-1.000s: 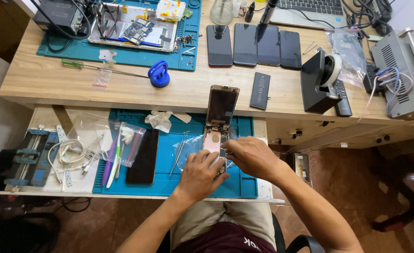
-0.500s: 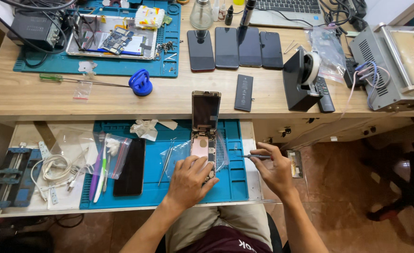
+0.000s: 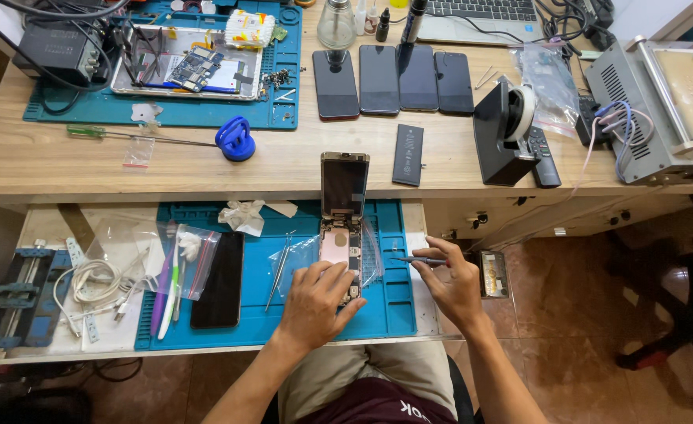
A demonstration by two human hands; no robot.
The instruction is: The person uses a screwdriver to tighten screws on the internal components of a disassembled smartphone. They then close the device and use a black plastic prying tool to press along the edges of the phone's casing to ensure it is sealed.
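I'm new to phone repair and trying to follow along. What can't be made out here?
- Lower end of the opened phone: covered by the left hand.
- Parts inside it: too small.
- Tip of the tool in the right hand: too thin to identify.
- Machine at right: cut by the frame edge.

Bare-armed technician seen from above

Both forearms are uncovered to the elbow, with no watch, rings or gloves on the left hand [image 3: 315, 302] or right hand [image 3: 448, 283]; at 6 o'clock, a maroon shirt [image 3: 378, 402] with white lettering tops khaki trousers [image 3: 339, 369].
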